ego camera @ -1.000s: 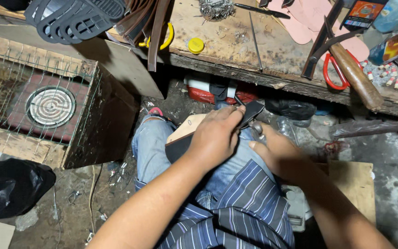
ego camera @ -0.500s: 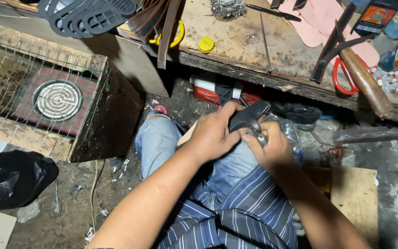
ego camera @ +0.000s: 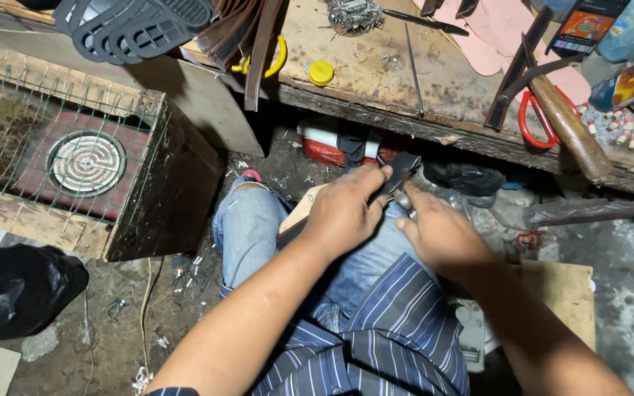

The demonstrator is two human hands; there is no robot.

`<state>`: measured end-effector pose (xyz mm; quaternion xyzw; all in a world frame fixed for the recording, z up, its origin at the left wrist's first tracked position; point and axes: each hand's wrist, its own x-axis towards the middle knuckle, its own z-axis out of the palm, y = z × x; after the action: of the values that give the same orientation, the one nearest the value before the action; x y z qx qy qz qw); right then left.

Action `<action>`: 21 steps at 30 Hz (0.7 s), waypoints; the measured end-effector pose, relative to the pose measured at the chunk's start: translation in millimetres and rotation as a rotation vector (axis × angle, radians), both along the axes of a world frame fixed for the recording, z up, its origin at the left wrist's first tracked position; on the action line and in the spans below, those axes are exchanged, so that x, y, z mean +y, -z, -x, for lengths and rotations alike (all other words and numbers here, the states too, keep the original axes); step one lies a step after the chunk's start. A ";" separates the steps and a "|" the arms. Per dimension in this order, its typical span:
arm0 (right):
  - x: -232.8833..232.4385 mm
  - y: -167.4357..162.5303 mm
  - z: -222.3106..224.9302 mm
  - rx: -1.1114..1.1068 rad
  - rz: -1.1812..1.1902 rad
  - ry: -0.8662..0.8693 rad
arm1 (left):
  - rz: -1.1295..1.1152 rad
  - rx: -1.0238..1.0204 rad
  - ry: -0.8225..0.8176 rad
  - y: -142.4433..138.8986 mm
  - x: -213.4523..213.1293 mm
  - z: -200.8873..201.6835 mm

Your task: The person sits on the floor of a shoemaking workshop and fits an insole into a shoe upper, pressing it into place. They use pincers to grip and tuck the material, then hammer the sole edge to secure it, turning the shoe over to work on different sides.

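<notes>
one rough wooden workbench (ego camera: pixel 376 70) runs across the top of the view, its worn front edge just above the knees. to the left stands one wooden box (ego camera: pixel 148 183) with a wire mesh cover, holding one round coil heater (ego camera: pixel 86 163). one black plastic bag (ego camera: pixel 9 293) lies on the floor at the lower left, and one flat board (ego camera: pixel 563 293) lies on the floor at the right. on the bench's right end rest one wooden-handled hammer (ego camera: pixel 570 128) and one pair of red-handled scissors (ego camera: pixel 533 121), touching each other. two pink insole cut-outs (ego camera: pixel 489 40) lie near the far edge, brown leather straps (ego camera: pixel 254 40) hang over the front edge, and one yellow cap (ego camera: pixel 321 72) sits close to that edge. under the bench a red and white container (ego camera: pixel 324 145) is partly hidden by the hands.

over the lap, the left hand (ego camera: pixel 343 216) has its fingers closed around a black strap piece (ego camera: pixel 403 167), thumb pressed on top, with a tan board (ego camera: pixel 302 209) beneath it on the thigh. the right hand (ego camera: pixel 438 231) pinches a small metal part (ego camera: pixel 403 199) against that strap; its fingertips are curled together, the exact grip hidden.
</notes>
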<state>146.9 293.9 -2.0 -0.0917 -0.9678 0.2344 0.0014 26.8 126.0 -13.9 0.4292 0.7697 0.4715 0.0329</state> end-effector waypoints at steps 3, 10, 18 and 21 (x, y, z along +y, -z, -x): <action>-8.3 -5.9 -6.4 -0.022 -0.164 -0.009 | 0.008 0.151 -0.050 1.6 0.6 -11.9; -11.4 9.9 1.8 0.162 -0.077 -0.005 | -0.062 0.015 0.057 2.7 -8.0 -0.2; -18.2 2.4 -4.6 -0.324 -0.119 0.096 | 0.075 -0.221 0.191 -2.7 -14.6 16.1; -16.5 -6.6 2.6 -0.381 -0.006 0.024 | -0.093 -0.161 0.242 1.7 -13.1 17.6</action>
<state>144.4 277.4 4.7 -0.1458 -0.9501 0.2100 -0.1788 9.2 112.9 -15.7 0.4807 0.6844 0.5322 0.1313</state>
